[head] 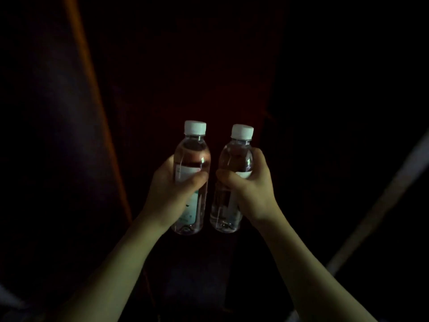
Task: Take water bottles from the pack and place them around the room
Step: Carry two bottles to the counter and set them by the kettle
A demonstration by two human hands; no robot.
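Observation:
Two clear water bottles with white caps are held upright side by side in front of me, in a very dark room. My left hand (173,189) grips the left bottle (193,156) around its white and green label. My right hand (251,189) grips the right bottle (236,156) around its middle. The two bottles stand close together, a narrow gap between them. The pack is not in view.
The surroundings are almost black. A dim orange-brown edge (92,101) runs diagonally down the left side. A pale strip (383,198) crosses the right side diagonally. A dark reddish surface (209,77) lies ahead behind the bottles.

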